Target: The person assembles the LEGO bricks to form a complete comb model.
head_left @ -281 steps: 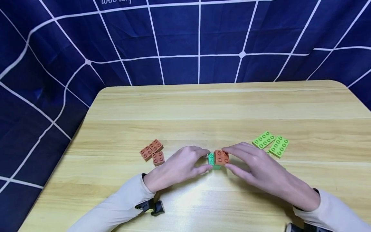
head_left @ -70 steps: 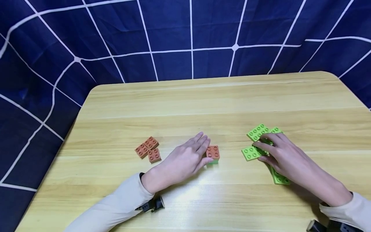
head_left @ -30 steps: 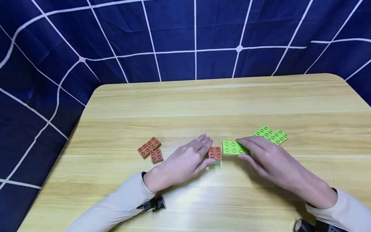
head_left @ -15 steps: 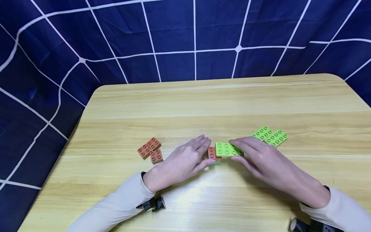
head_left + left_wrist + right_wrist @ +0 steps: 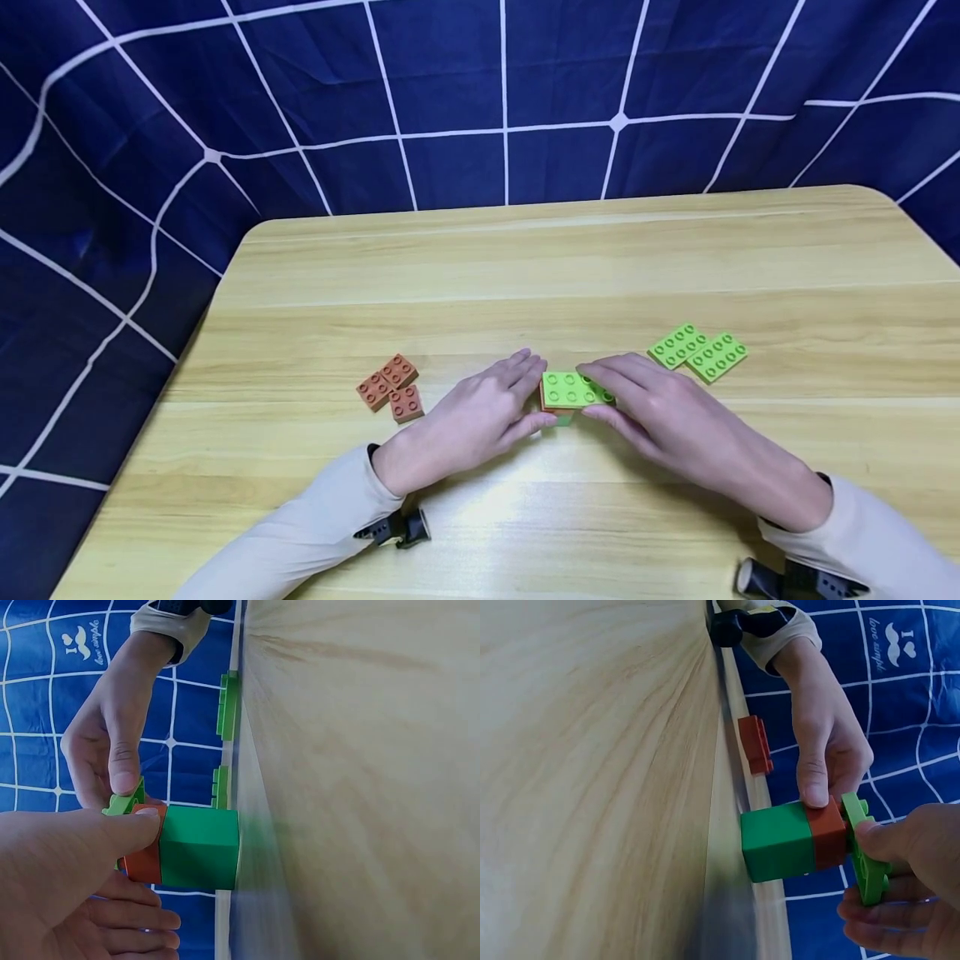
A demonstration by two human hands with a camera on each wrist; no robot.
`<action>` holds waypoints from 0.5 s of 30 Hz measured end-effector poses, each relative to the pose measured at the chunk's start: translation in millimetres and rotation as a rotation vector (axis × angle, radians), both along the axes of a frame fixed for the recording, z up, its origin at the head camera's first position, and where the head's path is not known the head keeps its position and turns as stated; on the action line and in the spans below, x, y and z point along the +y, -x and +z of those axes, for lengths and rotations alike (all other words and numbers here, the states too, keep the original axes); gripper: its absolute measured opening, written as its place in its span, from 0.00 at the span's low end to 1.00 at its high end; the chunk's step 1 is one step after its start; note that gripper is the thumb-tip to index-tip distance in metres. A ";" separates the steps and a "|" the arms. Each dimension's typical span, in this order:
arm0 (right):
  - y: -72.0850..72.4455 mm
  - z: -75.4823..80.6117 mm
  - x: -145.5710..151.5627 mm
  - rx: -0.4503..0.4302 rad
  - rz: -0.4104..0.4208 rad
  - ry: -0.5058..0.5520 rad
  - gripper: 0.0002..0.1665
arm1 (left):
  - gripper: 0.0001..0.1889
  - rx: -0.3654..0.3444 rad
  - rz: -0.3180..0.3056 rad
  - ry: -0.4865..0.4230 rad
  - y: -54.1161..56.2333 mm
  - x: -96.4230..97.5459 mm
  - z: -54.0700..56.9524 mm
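Note:
A green brick stands on the table with an orange two-by-two brick on top of it. My left hand holds the orange brick, its thumb on the near side and its fingers along the far side. Between thumb and fingers, my right hand pinches a thin lime-green two-by-four plate. This plate lies over the orange brick and sticks out to the right. In the right wrist view it sits slightly askew, with a narrow gap to the orange brick. The right fingers cover its right end.
Several loose orange bricks lie grouped to the left of my left hand. Two lime-green plates lie side by side beyond my right hand. The wooden table ends at a dark blue gridded cloth behind.
The orange brick has come onto the green brick. My right hand has taken a lime-green plate from the right-hand group and brought it left over the orange brick. The left hand has stayed at the stack.

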State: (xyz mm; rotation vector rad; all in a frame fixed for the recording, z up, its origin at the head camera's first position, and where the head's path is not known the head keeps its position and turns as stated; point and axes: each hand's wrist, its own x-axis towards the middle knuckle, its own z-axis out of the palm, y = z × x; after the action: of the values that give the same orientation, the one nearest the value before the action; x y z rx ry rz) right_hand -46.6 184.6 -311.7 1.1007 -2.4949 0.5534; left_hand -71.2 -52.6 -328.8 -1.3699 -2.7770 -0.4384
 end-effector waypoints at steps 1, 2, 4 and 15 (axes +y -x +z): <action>0.3 -0.1 -0.5 -0.002 0.001 -0.003 0.33 | 0.32 -0.009 0.002 -0.004 0.1 0.1 -0.2; 0.4 -0.1 -1.0 -0.004 0.001 -0.005 0.33 | 0.32 -0.019 0.004 -0.007 0.1 0.3 -0.4; 0.6 0.0 -1.5 -0.007 0.001 -0.009 0.33 | 0.31 -0.038 0.008 -0.003 0.1 0.7 -1.0; 2.0 1.9 -2.4 -0.008 0.013 -0.036 0.34 | 0.31 -0.063 0.016 -0.009 0.0 -0.2 0.6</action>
State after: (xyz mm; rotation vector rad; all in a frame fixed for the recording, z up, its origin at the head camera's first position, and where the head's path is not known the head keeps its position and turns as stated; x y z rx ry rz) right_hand -48.6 182.2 -309.8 1.1309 -2.5154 0.5190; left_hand -71.2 -52.8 -328.2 -1.3550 -2.8302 -0.5013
